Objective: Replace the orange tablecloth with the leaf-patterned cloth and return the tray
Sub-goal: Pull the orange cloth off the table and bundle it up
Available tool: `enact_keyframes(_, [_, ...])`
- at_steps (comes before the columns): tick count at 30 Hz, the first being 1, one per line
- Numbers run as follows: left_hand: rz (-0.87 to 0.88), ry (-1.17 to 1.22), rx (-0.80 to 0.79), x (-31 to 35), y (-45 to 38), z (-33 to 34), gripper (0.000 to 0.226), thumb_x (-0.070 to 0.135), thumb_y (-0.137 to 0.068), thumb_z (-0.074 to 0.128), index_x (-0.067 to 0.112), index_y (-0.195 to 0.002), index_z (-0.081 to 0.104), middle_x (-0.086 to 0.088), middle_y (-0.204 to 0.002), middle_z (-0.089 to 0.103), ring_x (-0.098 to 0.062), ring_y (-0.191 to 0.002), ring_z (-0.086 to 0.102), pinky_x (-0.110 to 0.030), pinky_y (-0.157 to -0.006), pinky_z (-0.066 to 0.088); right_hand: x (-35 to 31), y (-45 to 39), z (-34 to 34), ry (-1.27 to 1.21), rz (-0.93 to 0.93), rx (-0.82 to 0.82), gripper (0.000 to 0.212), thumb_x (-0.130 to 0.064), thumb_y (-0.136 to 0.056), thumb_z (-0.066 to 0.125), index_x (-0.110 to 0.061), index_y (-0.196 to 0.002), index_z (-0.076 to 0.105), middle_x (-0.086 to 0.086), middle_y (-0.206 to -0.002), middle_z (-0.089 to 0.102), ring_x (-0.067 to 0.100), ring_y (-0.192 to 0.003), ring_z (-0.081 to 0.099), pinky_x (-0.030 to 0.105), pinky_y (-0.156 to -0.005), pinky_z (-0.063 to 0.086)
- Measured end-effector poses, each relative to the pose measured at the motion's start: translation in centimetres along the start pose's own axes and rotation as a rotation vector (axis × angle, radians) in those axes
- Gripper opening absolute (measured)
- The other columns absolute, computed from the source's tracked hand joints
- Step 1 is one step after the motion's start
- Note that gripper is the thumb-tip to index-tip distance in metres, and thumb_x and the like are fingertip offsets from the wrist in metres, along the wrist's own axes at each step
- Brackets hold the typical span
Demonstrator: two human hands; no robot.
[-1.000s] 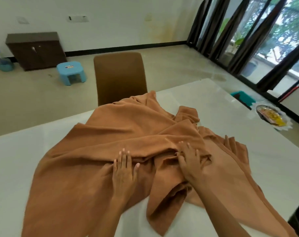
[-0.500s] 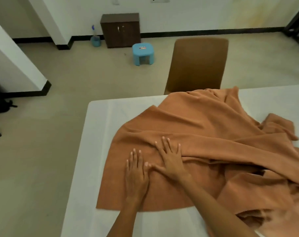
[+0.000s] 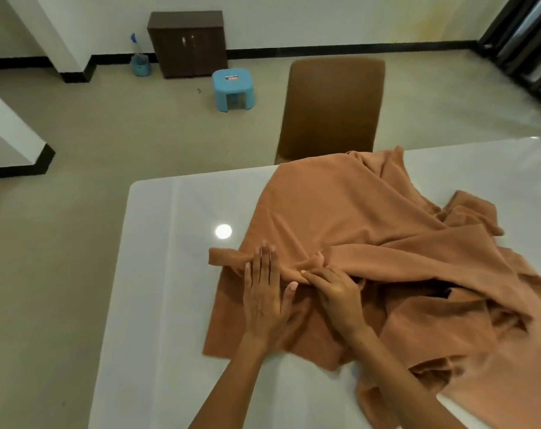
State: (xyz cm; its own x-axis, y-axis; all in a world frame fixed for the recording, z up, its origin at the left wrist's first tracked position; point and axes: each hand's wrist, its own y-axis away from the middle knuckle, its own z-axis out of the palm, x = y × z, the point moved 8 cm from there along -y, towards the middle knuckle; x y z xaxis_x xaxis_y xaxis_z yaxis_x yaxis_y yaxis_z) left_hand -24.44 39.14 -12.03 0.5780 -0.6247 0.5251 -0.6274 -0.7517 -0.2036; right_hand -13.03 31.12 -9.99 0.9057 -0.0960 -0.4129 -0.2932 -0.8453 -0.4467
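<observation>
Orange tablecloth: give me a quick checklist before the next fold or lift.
1. Left hand flat on the orange tablecloth: ok.
2. Right hand pinching a fold: ok.
3. Cloth gathered, off the white table at its left end: ok.
4. Cloth fully folded: not ok, the right side is bunched.
5. Brown chair touching the cloth's far edge: cannot tell.
6. Leaf-patterned cloth and tray ready: cannot tell, neither in view.

The right hand (image 3: pixel 337 294) now pinches a fold of the orange tablecloth (image 3: pixel 349 212) (earlier it lay flat).
</observation>
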Motion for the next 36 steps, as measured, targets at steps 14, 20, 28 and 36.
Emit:
enact_keyframes(14, [0.629, 0.247, -0.275, 32.4, -3.0, 11.2, 0.068, 0.057, -0.095, 0.001, 0.02, -0.15, 0.019, -0.001, -0.158, 0.01, -0.016, -0.146, -0.001, -0.031, -0.117, -0.005, 14.4, 10.9, -27.2, 0.274, 0.481, 0.295, 0.029, -0.011, -0.084, 0.048, -0.002, -0.096, 0.073, 0.014, -0.1, 0.07, 0.028, -0.096, 0.064, 0.004, -0.1, 0.027])
enact_keyframes(20, [0.535, 0.172, -0.422, 30.5, -0.5, 20.0, 0.076, 0.062, -0.089, -0.013, 0.024, -0.15, 0.01, 0.005, -0.157, -0.005, -0.014, -0.145, -0.006, -0.041, -0.116, -0.006, 18.2, 13.3, -25.2, 0.083, 0.812, 0.224, 0.046, -0.029, -0.092, 0.049, -0.01, -0.134, 0.048, 0.007, -0.14, 0.045, 0.026, -0.133, 0.038, 0.023, -0.109, 0.016])
enact_keyframes(28, [0.553, 0.206, -0.301, 29.9, 1.5, 19.7, 0.05, 0.034, -0.102, 0.016, 0.025, -0.15, 0.015, 0.006, -0.159, 0.006, -0.013, -0.146, 0.001, -0.034, -0.118, -0.003, 22.5, 18.6, -16.7, 0.345, 0.951, -0.096, 0.066, -0.055, -0.083, -0.007, -0.039, -0.147, -0.004, -0.012, -0.152, -0.018, 0.022, -0.138, -0.023, 0.051, -0.104, -0.021])
enact_keyframes(36, [0.532, 0.181, -0.351, 29.2, 1.6, 21.7, 0.051, 0.04, -0.101, 0.014, 0.024, -0.146, 0.031, 0.007, -0.156, 0.019, -0.01, -0.145, 0.008, -0.039, -0.117, 0.014, 23.6, 19.4, -16.0, 0.291, 0.944, -0.025, 0.057, -0.05, -0.09, 0.011, -0.04, -0.144, 0.024, -0.006, -0.153, 0.027, 0.026, -0.142, 0.019, 0.056, -0.112, -0.003])
